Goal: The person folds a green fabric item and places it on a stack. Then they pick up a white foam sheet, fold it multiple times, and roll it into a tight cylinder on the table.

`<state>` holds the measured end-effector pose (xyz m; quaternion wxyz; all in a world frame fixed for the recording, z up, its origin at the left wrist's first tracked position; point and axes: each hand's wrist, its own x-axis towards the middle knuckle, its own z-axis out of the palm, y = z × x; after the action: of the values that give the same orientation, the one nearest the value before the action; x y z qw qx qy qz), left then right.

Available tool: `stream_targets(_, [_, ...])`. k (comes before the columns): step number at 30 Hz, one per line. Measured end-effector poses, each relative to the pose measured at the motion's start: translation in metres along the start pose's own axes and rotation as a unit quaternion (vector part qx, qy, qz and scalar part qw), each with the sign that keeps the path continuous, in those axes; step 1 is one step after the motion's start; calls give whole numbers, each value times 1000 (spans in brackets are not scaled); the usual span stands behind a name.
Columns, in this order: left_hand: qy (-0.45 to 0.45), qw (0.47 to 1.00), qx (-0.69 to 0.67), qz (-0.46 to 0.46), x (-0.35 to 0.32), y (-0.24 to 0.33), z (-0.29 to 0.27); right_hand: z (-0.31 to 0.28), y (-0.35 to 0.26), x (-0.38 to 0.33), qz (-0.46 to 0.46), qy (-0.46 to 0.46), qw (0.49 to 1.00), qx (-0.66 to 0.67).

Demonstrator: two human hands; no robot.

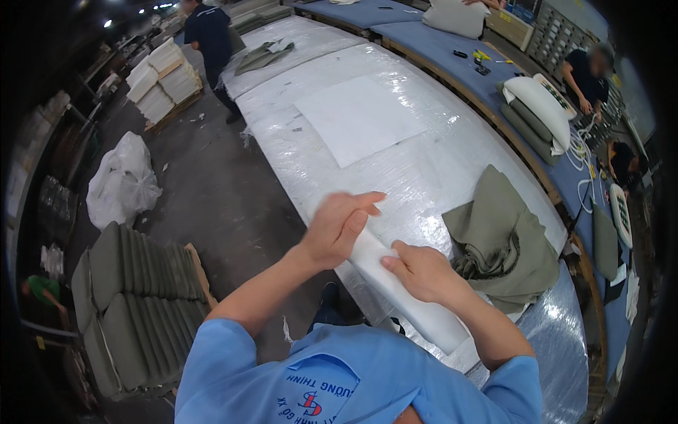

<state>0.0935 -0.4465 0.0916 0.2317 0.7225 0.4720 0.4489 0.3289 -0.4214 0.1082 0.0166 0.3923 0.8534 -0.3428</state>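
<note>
A long white piece of soft-looking padding (383,270), folded or rolled, lies slanted in front of my body over the near table edge. My right hand (424,274) grips it around the middle, thumb on top. At its far end is my left hand (340,227), slightly blurred, with the index finger stretched out and the thumb apart from it. Whether the left palm touches the padding is hard to make out. Beyond my hands, a flat white sheet (360,119) lies on the plastic-covered table (275,131). Crumpled olive-green fabric (505,244) rests to the right.
Stacked olive-green cushions (145,311) stand on the floor at left, near a white plastic bag (126,180). A blue-topped table (441,53) runs along the right with cushions (533,120) and white cord (580,152). Co-workers (590,74) stand beyond it; another person (206,42) is at far left.
</note>
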Motion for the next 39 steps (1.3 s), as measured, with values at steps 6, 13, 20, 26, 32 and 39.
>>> stream_targets(6, [46, 987, 153, -16, -22, -39, -16, 1, -1, 2, 11, -7, 999, 30])
stream_targets(13, [-26, 990, 142, -10, -8, -52, -21, 3, -22, 32, -33, 42, 996, -78])
stream_targets(20, [-72, 981, 88, 155, 9, -56, -36, 1, -13, 34, 40, 76, 996, 3])
stream_targets(26, [-121, 980, 41, 152, 14, -72, -36, 8, -42, 25, -91, 235, 965, -69])
stream_targets(32, [-107, 988, 56, 94, 16, -68, -24, 24, -23, 36, -42, 250, 967, -11])
stream_targets(39, [-108, 987, 84, 85, 16, -68, -25, 13, -50, 46, 61, 135, 989, -28])
